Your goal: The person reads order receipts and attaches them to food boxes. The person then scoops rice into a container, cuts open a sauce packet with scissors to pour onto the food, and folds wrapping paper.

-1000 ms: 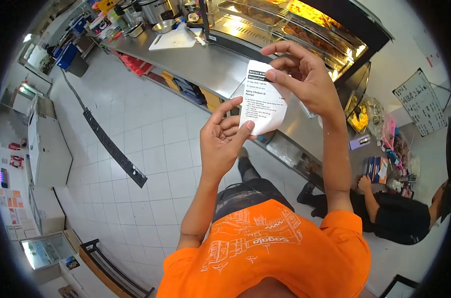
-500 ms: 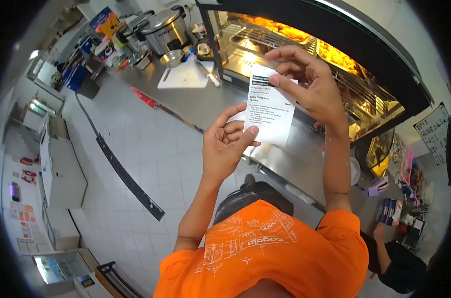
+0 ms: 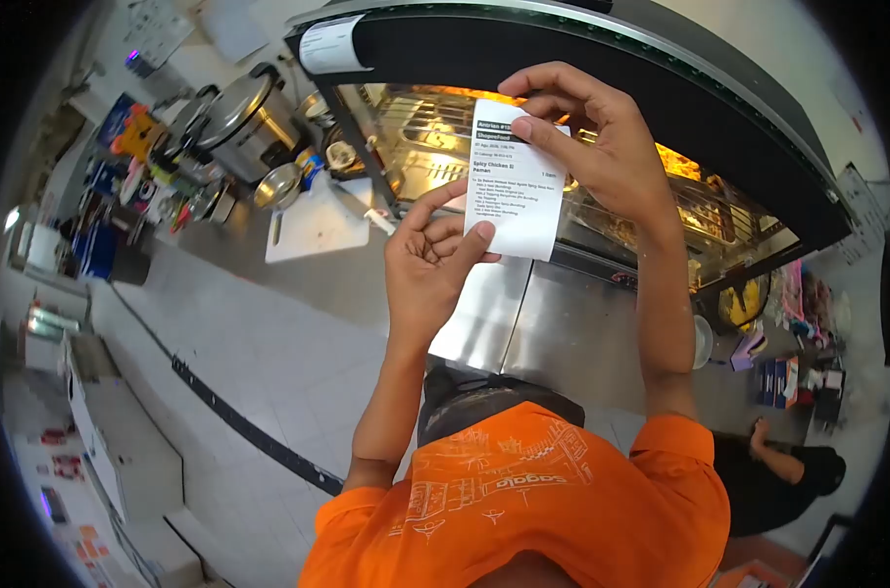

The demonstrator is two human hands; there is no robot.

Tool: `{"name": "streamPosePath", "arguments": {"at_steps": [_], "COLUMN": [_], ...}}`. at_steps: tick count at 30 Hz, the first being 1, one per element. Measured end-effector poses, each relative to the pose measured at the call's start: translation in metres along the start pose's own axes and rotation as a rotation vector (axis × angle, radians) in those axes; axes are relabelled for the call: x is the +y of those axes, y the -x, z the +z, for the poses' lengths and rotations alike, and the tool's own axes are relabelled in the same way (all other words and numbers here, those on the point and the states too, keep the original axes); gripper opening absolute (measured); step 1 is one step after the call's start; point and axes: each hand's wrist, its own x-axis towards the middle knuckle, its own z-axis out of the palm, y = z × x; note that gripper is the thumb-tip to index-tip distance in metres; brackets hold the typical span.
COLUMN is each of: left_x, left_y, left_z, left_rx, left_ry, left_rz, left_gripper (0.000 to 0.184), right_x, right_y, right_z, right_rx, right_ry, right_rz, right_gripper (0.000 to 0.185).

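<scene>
Printed slip [image 3: 519,186] in front of me, held up between both grips, print toward my head view. I read "Spicy Chicken" partway down; smaller lines below are too fine for me to make out surely.

Left grip [image 3: 435,245] pinches the slip at its lower left: thumb flat on the printed face, fingers curled at and behind the left edge. Right grip [image 3: 597,142] closes on the upper part, thumb across the end of the dark header, forefinger reaching above the top edge. The slip stands tilted slightly, apart from the table.

Beyond it, a black-framed cabinet [image 3: 661,93], lit yellow inside, racks showing. A second slip [image 3: 329,46] sits on its upper left corner. Steel table [image 3: 474,318] below. Left of the cabinet I note a white cutting board [image 3: 308,235] with a knife [image 3: 378,218] at its right edge, a metal bowl [image 3: 278,183] beside it, and a large cooker [image 3: 254,122] behind. Far right, another person [image 3: 754,495] in dark clothing, near the table.
</scene>
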Motion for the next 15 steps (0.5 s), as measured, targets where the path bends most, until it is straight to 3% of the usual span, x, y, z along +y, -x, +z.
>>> {"name": "streamPosePath", "arguments": {"at_steps": [3,5,6,7,8,9,10,15], "left_x": [-0.006,-0.008,-0.018,-0.016,-0.018,-0.03,-0.018,-0.031], "left_y": [-0.037,-0.06,-0.08,-0.093,-0.111,-0.135,-0.141,-0.176], "left_z": [-0.015,-0.028,-0.041,-0.044,-0.045,-0.056,-0.041,-0.039], "left_rx": [-0.069,-0.071,-0.067,-0.038,-0.005,-0.101,-0.103,-0.231], "left_ry": [0.023,-0.046,-0.221,-0.213,-0.225,-0.18,-0.167,0.022], "left_rz": [0.012,0.106,0.195,0.143,0.22,0.314,0.263,0.219], "left_gripper": [0.047,0.046,0.047,0.048,0.047,0.043,0.048,0.041], "right_x": [0.01,0.019,0.019,0.027,0.033,0.024,0.034,0.046], "right_y": [-0.022,-0.043,-0.054,-0.065,-0.077,-0.084,-0.099,-0.114], "right_z": [0.009,0.015,0.018,0.022,0.026,0.028,0.032,0.051], "right_rx": [0.143,0.204,0.251,0.299,0.327,0.36,0.419,0.594], "right_ry": [0.093,0.265,0.398,0.448,0.614,0.676,0.782,1.028], "right_rz": [-0.138,-0.214,-0.248,-0.318,-0.353,-0.288,-0.357,-0.34], "right_gripper": [0.026,0.026,0.024,0.024,0.024,0.021,0.018,0.009]}}
